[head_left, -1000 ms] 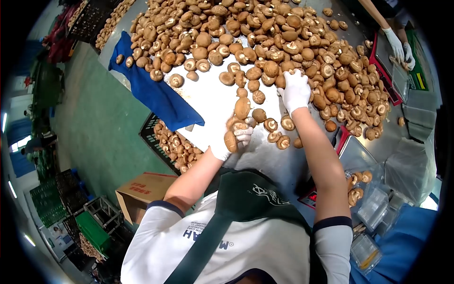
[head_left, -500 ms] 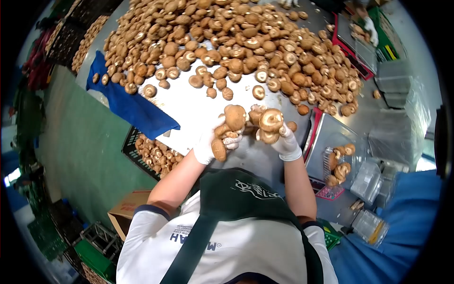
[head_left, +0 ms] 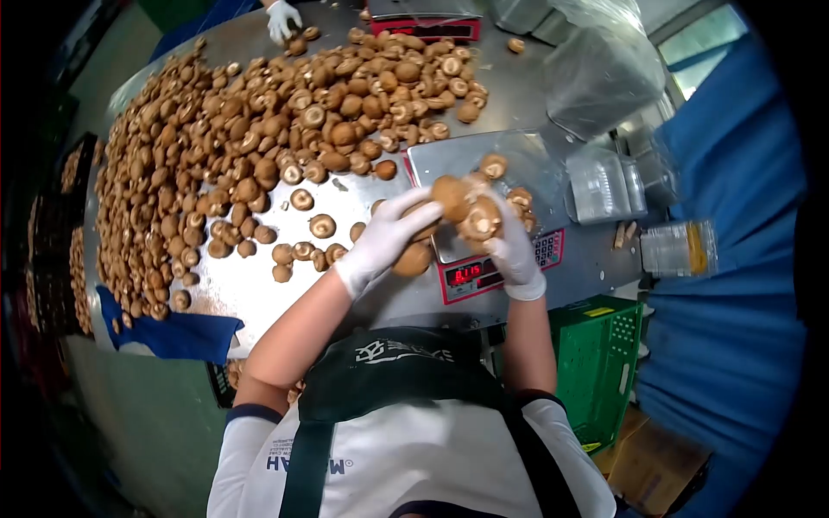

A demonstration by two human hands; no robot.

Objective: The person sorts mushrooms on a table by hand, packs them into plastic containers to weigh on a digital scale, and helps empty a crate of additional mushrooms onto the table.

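My left hand (head_left: 380, 245), in a white glove, is closed around several brown mushrooms, one cap (head_left: 413, 259) showing below the fingers. My right hand (head_left: 516, 263), gloved too, grips a cluster of mushrooms (head_left: 480, 221) with pale undersides facing up. Both hands meet above the near part of a red-edged digital scale (head_left: 451, 292), whose red display seems to read 0.115. More mushrooms (head_left: 520, 200) lie on the scale in what looks like a clear plastic tray, partly hidden by my right hand.
A large heap of mushrooms (head_left: 259, 129) covers the far left of the metal table, with a few strays nearer me. Clear plastic boxes (head_left: 604, 186) stand right of the scale. A green crate (head_left: 596, 363) sits below the edge. Another person's gloved hand (head_left: 281, 19) touches mushrooms at the back.
The view has turned to the right. Both hands, holding mushrooms, have moved from over the bare tabletop to over the scale and its tray.
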